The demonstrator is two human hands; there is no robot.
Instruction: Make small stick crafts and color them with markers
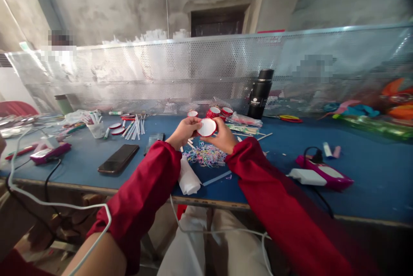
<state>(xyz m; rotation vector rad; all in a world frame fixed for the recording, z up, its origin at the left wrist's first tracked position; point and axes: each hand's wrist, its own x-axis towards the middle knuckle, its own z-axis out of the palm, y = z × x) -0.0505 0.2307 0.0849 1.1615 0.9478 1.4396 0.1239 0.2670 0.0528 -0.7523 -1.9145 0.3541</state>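
Observation:
Between both hands is a small round red piece with a white face (207, 127), tilted so its white side faces me. My left hand (186, 130) grips its left edge, with the thumb on the rim. On the opposite edge, my right hand (225, 136) is closed around it. Just beyond stand several similar red-patterned round pieces (214, 111). Below my hands lies a heap of multicoloured thin strips (206, 155). A white roll (189, 177) rests near my left forearm, beside a translucent flat strip (217, 178).
A phone (118, 158) lies to the left, behind it a cup of sticks (96, 129). A black bottle (260, 95) stands by the perforated metal screen (180, 73). Purple power strips (335, 177) and loose cables lie at both sides. Yellow-and-red-handled pliers (290, 118) lie back right.

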